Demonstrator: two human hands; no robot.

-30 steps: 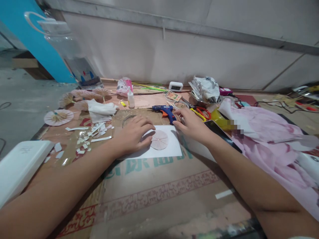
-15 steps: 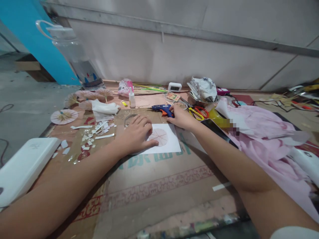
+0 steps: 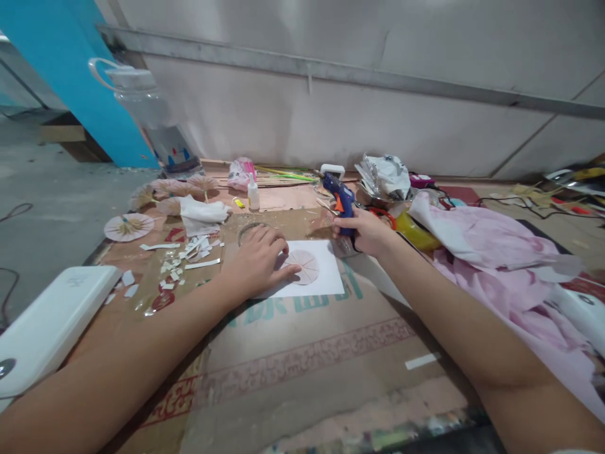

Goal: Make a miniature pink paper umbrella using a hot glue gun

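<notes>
A blue glue gun [image 3: 341, 198] with an orange trigger is upright in my right hand [image 3: 366, 230], whose fingers wrap round its handle, above the cardboard [image 3: 302, 340]. My left hand [image 3: 259, 261] rests palm down on the left side of a white paper sheet [image 3: 328, 252], fingers bent but apart, thumb stretched out. Beside the thumb lies a pale pink disc [image 3: 307, 268] with thin lines radiating from its middle. A ring-shaped roll [image 3: 246, 232] shows partly behind my left hand.
Paper scraps [image 3: 191, 252], pink fan-like discs [image 3: 128, 227] and a white power bank [image 3: 59, 315] lie left. A large bottle [image 3: 165, 126] and small glue bottle [image 3: 253, 192] stand behind. Pink cloth [image 3: 496, 252] and yellow tape [image 3: 416, 230] are at the right.
My right hand has closed round the glue gun and lifted it off the table, its nozzle now tilted up. My left hand has stayed on the paper. The view has shifted slightly.
</notes>
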